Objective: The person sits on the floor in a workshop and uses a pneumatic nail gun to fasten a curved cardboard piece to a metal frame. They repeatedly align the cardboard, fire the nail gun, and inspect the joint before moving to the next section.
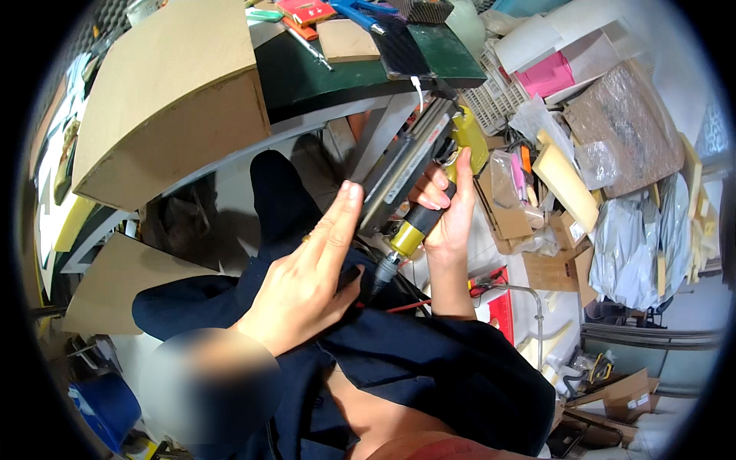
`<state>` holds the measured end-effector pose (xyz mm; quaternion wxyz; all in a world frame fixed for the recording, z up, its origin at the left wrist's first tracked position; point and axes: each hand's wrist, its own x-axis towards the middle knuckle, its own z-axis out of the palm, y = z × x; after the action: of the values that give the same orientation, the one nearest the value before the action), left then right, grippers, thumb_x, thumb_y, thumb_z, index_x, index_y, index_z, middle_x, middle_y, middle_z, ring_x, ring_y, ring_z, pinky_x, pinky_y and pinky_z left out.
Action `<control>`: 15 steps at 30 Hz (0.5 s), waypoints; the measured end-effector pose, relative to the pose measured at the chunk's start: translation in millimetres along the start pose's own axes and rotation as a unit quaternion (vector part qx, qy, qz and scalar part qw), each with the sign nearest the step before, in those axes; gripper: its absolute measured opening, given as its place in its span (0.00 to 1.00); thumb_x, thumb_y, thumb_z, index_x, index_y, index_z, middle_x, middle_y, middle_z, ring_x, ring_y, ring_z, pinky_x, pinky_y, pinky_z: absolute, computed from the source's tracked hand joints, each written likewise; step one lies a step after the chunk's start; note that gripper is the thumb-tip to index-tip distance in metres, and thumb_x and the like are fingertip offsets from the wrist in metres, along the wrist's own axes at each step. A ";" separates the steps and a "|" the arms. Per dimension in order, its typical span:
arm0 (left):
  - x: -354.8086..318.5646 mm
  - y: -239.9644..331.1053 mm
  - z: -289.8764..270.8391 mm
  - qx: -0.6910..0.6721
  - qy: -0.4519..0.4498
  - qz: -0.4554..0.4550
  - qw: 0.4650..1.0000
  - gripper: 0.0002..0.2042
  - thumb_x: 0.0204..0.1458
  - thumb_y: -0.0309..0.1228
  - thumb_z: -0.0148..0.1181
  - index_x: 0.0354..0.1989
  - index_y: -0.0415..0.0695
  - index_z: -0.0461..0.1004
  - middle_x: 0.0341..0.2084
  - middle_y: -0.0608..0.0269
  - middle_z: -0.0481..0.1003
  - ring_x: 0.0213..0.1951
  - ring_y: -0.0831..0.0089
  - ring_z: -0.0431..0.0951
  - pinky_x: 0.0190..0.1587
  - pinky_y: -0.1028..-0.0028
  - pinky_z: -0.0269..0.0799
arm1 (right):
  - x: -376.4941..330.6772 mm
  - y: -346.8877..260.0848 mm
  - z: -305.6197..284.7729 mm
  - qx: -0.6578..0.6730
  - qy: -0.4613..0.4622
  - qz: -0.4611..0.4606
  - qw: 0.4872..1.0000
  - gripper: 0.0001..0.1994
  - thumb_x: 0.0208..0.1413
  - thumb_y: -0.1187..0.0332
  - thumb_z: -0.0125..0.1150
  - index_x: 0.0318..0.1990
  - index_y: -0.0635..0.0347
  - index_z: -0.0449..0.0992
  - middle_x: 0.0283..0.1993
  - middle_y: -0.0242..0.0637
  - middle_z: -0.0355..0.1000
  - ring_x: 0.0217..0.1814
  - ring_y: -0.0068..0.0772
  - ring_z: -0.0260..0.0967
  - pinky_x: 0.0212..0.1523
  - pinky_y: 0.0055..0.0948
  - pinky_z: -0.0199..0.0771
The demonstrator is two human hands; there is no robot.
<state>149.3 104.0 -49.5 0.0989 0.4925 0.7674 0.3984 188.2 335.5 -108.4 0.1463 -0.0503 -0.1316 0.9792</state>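
A yellow and black pneumatic nail gun (pixel 418 172) with a long grey magazine is held up over my lap. My right hand (pixel 448 218) is wrapped around its yellow and black handle, fingers curled on the grip. With its fingers straight and together, my left hand (pixel 310 272) presses flat against the lower side of the grey magazine. An air fitting at the handle's base points down toward my dark blue clothing.
A green-topped workbench (pixel 307 73) stands ahead with brown boards (pixel 165 92), a small board piece (pixel 346 40) and hand tools. Cardboard boxes, plastic bags, foam and pink sheets pile up on the right (pixel 606 176). A red object (pixel 502 307) lies on the floor below.
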 end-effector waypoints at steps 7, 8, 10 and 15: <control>29.7 22.6 -15.8 -0.093 0.050 0.096 0.990 0.40 0.41 0.23 0.69 0.65 0.35 0.55 0.63 0.40 0.59 0.64 0.49 0.60 0.63 0.63 0.62 | 11.3 -8.1 5.7 0.100 -0.089 0.030 0.991 0.23 0.62 0.46 0.52 0.29 0.59 0.68 0.16 0.20 0.55 0.13 0.09 0.51 0.15 0.10 0.58; 34.0 26.9 -20.0 -0.117 0.043 0.101 0.987 0.41 0.40 0.24 0.70 0.65 0.35 0.55 0.63 0.39 0.59 0.64 0.48 0.61 0.63 0.63 0.62 | 14.8 -7.7 10.3 0.037 -0.059 -0.016 0.997 0.22 0.62 0.47 0.52 0.35 0.61 0.69 0.16 0.18 0.53 0.13 0.06 0.49 0.16 0.08 0.56; 43.2 29.7 -19.6 -0.197 0.047 0.131 0.970 0.42 0.39 0.28 0.72 0.65 0.36 0.57 0.62 0.36 0.60 0.64 0.47 0.62 0.63 0.63 0.62 | 19.6 -9.2 8.4 0.003 0.009 -0.100 0.995 0.21 0.64 0.49 0.51 0.41 0.61 0.71 0.16 0.15 0.50 0.14 0.04 0.47 0.16 0.06 0.53; 54.8 36.0 -18.7 -0.175 0.036 0.141 0.974 0.40 0.39 0.27 0.72 0.64 0.37 0.60 0.61 0.34 0.60 0.60 0.45 0.66 0.59 0.63 0.67 | 21.2 -20.2 6.1 0.081 -0.009 -0.065 0.995 0.19 0.66 0.51 0.49 0.39 0.60 0.72 0.15 0.14 0.49 0.14 0.05 0.46 0.16 0.08 0.51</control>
<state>136.4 147.3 1.6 0.0984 0.5558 0.6120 0.5540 172.8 359.0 -98.3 0.2118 -0.0209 -0.0563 0.9755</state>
